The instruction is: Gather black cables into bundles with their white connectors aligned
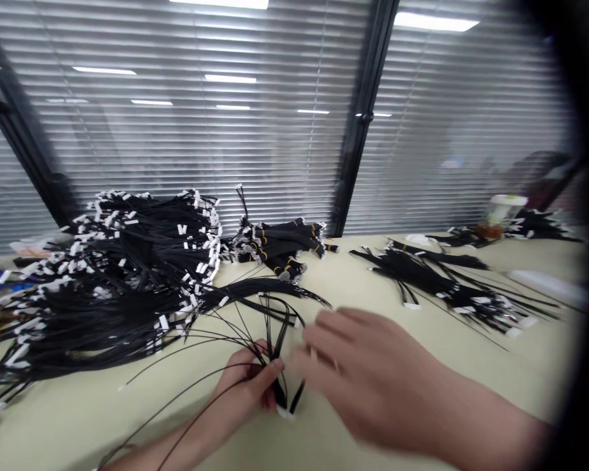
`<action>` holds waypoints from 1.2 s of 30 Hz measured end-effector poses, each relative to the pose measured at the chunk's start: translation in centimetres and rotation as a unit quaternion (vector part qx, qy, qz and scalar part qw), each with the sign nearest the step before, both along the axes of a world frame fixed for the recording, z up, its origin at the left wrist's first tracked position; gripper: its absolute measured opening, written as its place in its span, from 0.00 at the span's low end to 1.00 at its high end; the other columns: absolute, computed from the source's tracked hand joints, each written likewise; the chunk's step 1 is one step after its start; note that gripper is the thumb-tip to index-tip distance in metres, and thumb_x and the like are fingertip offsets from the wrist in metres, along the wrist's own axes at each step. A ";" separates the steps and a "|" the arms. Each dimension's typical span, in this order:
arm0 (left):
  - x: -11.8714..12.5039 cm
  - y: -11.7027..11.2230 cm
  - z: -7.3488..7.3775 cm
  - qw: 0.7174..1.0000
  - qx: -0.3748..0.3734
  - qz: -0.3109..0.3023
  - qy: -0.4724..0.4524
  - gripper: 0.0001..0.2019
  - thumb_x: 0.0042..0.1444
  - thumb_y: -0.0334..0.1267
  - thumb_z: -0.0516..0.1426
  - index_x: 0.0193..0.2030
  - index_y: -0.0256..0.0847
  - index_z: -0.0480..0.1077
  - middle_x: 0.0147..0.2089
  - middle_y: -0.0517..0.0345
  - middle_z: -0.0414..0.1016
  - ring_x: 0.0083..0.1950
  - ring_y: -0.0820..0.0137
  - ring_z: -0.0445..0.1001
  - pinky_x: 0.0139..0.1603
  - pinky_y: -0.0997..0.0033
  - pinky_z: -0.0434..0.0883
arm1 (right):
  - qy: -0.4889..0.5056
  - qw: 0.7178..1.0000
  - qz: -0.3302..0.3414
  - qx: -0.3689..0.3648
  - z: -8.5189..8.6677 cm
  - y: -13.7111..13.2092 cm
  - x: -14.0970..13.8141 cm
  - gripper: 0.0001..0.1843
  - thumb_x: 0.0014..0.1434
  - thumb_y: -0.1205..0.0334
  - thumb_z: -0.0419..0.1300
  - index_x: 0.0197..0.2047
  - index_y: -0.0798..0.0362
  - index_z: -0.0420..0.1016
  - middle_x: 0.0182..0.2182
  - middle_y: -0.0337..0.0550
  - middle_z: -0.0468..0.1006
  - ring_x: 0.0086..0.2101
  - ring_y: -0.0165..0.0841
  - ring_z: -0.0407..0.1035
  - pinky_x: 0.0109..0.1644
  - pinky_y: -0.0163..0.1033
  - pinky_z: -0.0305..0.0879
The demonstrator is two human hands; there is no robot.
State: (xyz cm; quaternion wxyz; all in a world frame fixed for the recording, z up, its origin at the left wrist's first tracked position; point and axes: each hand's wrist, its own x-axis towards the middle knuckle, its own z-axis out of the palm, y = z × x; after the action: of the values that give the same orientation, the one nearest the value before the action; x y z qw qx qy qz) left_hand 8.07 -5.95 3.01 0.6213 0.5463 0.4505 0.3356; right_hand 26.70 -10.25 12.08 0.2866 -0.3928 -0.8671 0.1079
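Closest of all, a bare right hand [368, 376] reaches in over the table from the person's right, so blurred that I can make out only bent fingers; whether they pinch anything, I cannot tell. Just beside it, lower and further left, the bare left hand [248, 379] has its thumb and fingers pressed together around a slim bundle of black wires [277, 353], which sits between the two hands, above the pale yellow-green tabletop [343, 281]. A small white plastic connector [285, 413] hangs at the bundle's lower end, and one black strand slants up from it toward the right hand. Loose thin wires fan out above and to the left, a couple crossing the left wrist and forearm. Over on the left I see a big heap of black cables with white plastic ends [137, 275]. Behind the hands lie stacked black cable bundles with yellow bands [285, 235], and to the right a looser spread of black cables [422, 271], near a clear cup with a white lid [503, 210]
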 end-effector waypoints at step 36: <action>-0.2 0.1 -0.1 1.000 0.012 -0.017 -0.008 0.12 0.53 0.46 0.57 0.32 0.39 0.63 0.20 0.65 0.66 0.19 0.75 0.67 0.21 0.78 0.62 | 0.034 0.968 -0.163 -0.186 -3.2 13.9 12.5 0.08 0.56 0.64 0.54 0.37 0.56 0.73 0.31 0.47 0.75 0.31 0.33 0.69 0.35 0.37 0.63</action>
State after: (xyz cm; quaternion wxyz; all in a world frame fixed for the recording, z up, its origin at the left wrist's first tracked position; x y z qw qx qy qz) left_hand 7.87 -5.82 2.95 0.6235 0.5592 0.4320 0.3345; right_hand 39.17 3.65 8.86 0.2518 -0.5717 -0.7453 0.2329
